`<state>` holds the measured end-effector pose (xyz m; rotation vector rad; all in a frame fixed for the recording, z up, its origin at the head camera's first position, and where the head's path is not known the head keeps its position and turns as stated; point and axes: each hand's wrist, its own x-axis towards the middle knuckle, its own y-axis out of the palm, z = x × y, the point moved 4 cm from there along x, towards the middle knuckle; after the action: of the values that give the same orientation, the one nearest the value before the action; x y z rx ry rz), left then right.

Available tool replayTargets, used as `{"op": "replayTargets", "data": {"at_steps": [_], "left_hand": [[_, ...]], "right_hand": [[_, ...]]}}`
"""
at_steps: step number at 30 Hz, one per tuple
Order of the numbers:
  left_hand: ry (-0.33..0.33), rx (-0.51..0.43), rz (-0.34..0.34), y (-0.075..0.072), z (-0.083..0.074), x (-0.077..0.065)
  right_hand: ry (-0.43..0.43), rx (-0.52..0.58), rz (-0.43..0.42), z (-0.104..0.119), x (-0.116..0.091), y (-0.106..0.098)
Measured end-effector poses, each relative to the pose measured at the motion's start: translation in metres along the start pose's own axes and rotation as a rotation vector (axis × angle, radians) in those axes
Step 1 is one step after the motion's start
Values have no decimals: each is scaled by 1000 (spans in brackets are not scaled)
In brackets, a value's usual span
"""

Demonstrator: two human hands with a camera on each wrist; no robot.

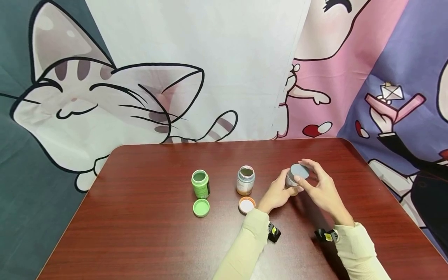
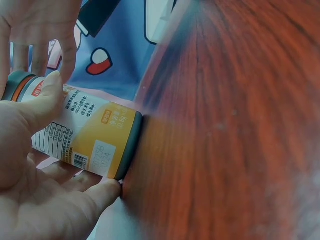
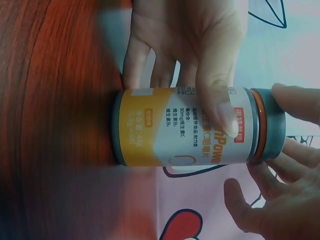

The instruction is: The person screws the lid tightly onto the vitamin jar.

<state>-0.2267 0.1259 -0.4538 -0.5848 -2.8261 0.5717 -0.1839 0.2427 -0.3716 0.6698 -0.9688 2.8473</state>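
Note:
A supplement bottle point(image 3: 150, 142) with a white and yellow label and a grey-green cap point(image 1: 299, 170) stands at the right of the table. My left hand point(image 1: 276, 194) grips its body, thumb across the label and fingers behind, as the left wrist view shows. My right hand point(image 1: 322, 192) pinches the cap from the sides between thumb and fingers. In the right wrist view an orange band point(image 3: 259, 125) shows between cap and body; whether the cap is loose I cannot tell. The base of the bottle meets the table.
Left of my hands stands an uncapped white bottle point(image 1: 245, 181), with its orange-rimmed lid point(image 1: 246, 205) in front. Farther left are an uncapped green bottle point(image 1: 200, 185) and its green lid point(image 1: 201, 208). A cartoon-printed cloth point(image 1: 224, 46) hangs behind the brown table point(image 1: 147, 233).

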Motion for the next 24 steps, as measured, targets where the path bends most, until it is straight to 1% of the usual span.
{"op": "replayTargets", "data": {"at_steps": [6,10,14,19,21,24], "left_hand": [[8,21,-7,1,0,1],[7,23,-5,1,0,2],[6,21,3,0,-1,2],[7,22,6,-1,-1,1],[8,26,8,-1,-1,1],[13,34,9,0,-1,0]], "right_hand": [[10,-46,-62,-22,1,5],[9,-65,-93,-25,1,7],[17,-79,-105,-25,2,7],[20,-65,-80,-25,3,7],[15,-36,-56,-24,2,7],[11,33,-4,-15,1,4]]}}
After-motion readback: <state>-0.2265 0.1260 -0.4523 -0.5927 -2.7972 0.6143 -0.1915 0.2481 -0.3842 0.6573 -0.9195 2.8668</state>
